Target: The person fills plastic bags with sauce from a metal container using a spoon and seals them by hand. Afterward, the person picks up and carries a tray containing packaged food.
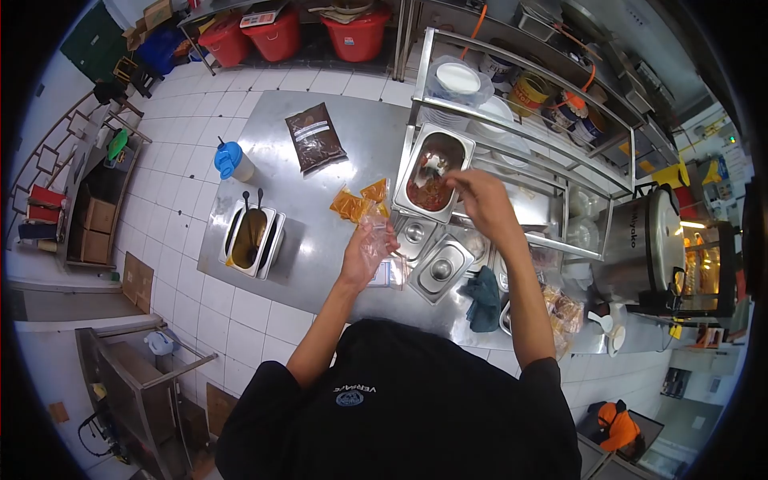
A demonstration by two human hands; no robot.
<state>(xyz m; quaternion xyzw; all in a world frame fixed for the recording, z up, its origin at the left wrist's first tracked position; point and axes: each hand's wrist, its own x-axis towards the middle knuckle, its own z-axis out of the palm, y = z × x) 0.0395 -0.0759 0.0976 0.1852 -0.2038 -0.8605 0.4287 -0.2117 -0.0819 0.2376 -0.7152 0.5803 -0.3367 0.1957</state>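
Observation:
My left hand [370,250] is closed around a clear plastic bag [373,226], above the steel table. Just beyond it lie small bags of orange sauce [360,200]. My right hand [482,200] reaches over the right rim of a deep steel pan [400,188] with chunky red sauce [430,194] in it. Its fingers are pinched around what looks like a spoon [433,170], whose end dips into the pan; the handle is mostly hidden. Lidded steel pans [441,268] stand between my arms, and a small stack of clear bags [391,273] lies near my left wrist.
On the steel table [272,120] are a large bag of dark brown sauce [316,138], a blue-lidded bottle [232,161] and a pan with ladles [249,238]. A metal rack [524,120] with plates stands at right, beside a dark green cloth [482,300] and a large cooker [640,240].

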